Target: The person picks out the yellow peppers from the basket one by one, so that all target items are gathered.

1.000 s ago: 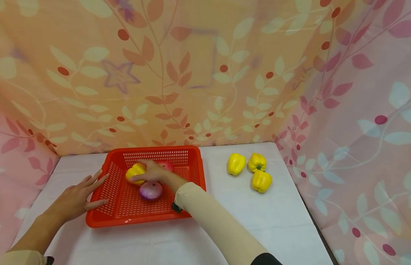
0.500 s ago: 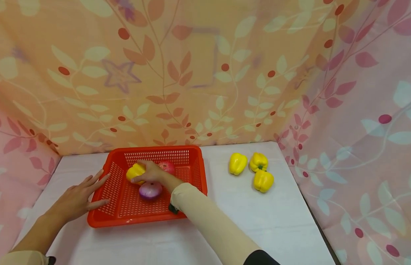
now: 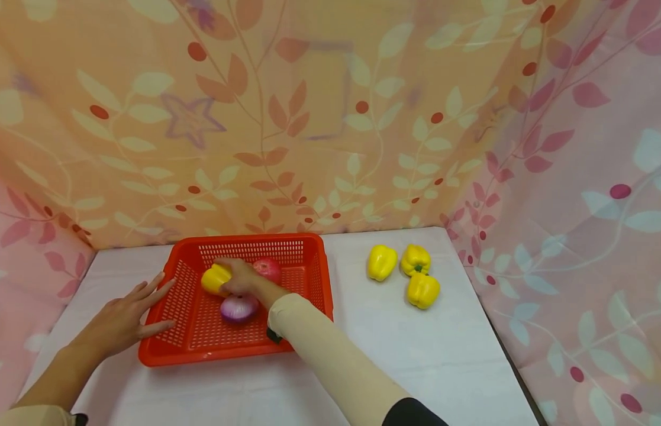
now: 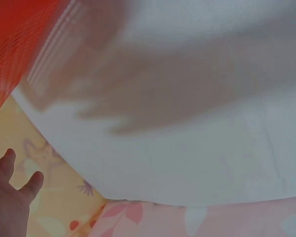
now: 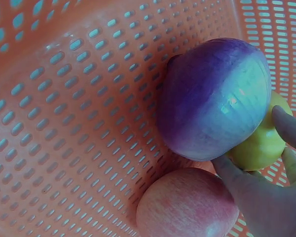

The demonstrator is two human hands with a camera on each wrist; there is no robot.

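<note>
Inside a red plastic basket (image 3: 309, 278), my right hand (image 3: 241, 278) holds a yellow bell pepper (image 3: 215, 279) near the left wall, its fingers over the far side. In the right wrist view, thumb and fingers lie around the pepper (image 5: 259, 148), which is partly hidden behind a purple onion (image 5: 214, 98). The onion (image 3: 238, 309) sits just in front of the hand. Behind the wrist lies a pinkish-red round fruit that looks like an apple (image 3: 268, 269). My left hand (image 3: 119, 319) rests with spread, straight fingers at the basket's left rim.
Three more yellow bell peppers (image 3: 382, 263) lie together on the white-covered table (image 3: 373, 349), right of the basket. A flowered cloth (image 3: 319, 118) hangs behind the table and along both sides.
My right hand has edged slightly left, and its thumb has drawn back along the bell pepper. The onion has shifted a little left. My left hand stays at the rim.
</note>
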